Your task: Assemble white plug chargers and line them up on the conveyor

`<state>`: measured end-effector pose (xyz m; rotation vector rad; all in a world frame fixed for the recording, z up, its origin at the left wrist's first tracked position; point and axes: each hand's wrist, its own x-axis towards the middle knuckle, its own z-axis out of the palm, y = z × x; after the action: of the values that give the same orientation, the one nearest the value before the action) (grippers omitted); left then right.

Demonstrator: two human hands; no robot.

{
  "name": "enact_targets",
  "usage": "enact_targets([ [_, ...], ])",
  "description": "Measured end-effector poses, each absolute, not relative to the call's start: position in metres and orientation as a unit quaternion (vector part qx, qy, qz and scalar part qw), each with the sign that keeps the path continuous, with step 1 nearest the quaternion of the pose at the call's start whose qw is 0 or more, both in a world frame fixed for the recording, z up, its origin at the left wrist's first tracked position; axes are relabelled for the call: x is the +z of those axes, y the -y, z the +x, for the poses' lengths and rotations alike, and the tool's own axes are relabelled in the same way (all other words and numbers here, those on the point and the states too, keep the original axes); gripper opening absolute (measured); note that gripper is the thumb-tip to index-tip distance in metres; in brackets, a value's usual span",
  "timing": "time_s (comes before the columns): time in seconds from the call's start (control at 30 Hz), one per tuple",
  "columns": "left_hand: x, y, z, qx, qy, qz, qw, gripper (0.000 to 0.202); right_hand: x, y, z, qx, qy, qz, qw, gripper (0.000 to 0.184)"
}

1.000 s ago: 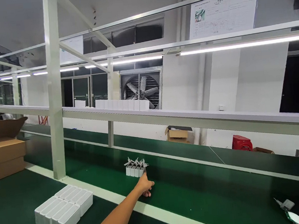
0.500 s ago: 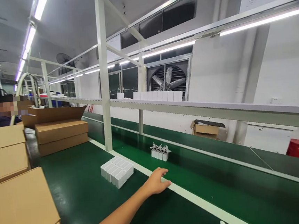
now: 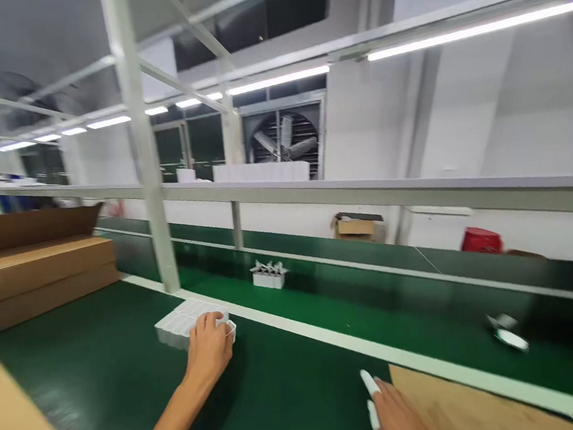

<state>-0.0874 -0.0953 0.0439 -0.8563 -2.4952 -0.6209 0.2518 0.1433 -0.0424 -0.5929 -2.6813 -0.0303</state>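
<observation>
The white boxes (image 3: pixel 175 324) are small and long, with rounded corners, and stand side by side in one block. They are on the table (image 3: pixel 293 402), near its far edge. Motion blur softens their outlines.

The left hand (image 3: pixel 209 342) comes from the near edge, with its fingers bent down over the box at the block's right end. They touch it, but I cannot tell if they are closed firmly. The right hand (image 3: pixel 398 409) is at the near edge, more to the right, partly cut from view. It wears white finger covers (image 3: pixel 369 382) and is just beside a brown cardboard (image 3: pixel 463 400); I cannot tell if it grips this.

The table is dark green, and a pale strip (image 3: pixel 317 333) follows its far edge. Beyond, a green belt (image 3: pixel 335 314) carries a little group of boxes with grey parts on top (image 3: pixel 269 280). A large carton (image 3: pixel 46 276) occupies the far left corner. Behind are a shelf (image 3: pixel 365 191), a wall fan (image 3: pixel 283 142) and a bright lamp (image 3: pixel 476 31).
</observation>
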Motion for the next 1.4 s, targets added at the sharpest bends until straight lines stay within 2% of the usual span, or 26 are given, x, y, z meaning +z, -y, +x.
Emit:
enact_targets([
  [0.07,0.049,0.073,-0.069,-0.243,0.871,-0.391,0.168,0.027,-0.028,-0.135,0.255,-0.022,0.971,-0.184,0.149,0.059],
  [0.23,0.048,0.019,-0.007,-0.264,0.800,-0.538,0.039,0.042,-0.005,-0.134,0.254,-0.011,0.969,-0.216,0.121,0.052],
  [0.37,0.035,-0.007,0.014,-0.251,0.756,-0.602,0.062,0.041,0.000,-0.136,0.256,-0.016,0.971,-0.211,0.107,0.047],
  [0.5,0.023,-0.016,0.017,-0.290,0.741,-0.603,0.056,0.044,0.002,-0.136,0.256,-0.020,0.974,-0.202,0.103,0.046],
  [0.63,0.011,-0.012,0.022,-0.344,0.743,-0.574,-0.013,0.075,0.001,-0.138,0.255,-0.023,0.972,-0.204,0.112,0.046],
  [0.73,0.001,-0.008,0.023,-0.362,0.751,-0.550,-0.054,0.087,0.001,-0.139,0.256,-0.022,0.972,-0.207,0.111,0.045],
  [0.97,0.000,0.000,0.027,-0.352,0.761,-0.526,-0.143,0.082,-0.001,-0.140,0.254,0.004,0.973,-0.207,0.105,0.049],
  [1.17,-0.003,0.004,0.037,-0.348,0.743,-0.553,-0.144,0.070,0.004,-0.139,0.255,0.053,0.970,-0.213,0.101,0.044],
  [1.27,-0.014,0.006,0.032,-0.350,0.721,-0.581,-0.141,0.067,0.010,-0.144,0.258,0.085,0.966,-0.211,0.121,0.041],
  [1.4,-0.024,0.009,0.020,-0.288,0.695,-0.635,-0.174,0.074,0.014,-0.181,0.263,0.126,0.944,-0.245,0.180,0.042],
])
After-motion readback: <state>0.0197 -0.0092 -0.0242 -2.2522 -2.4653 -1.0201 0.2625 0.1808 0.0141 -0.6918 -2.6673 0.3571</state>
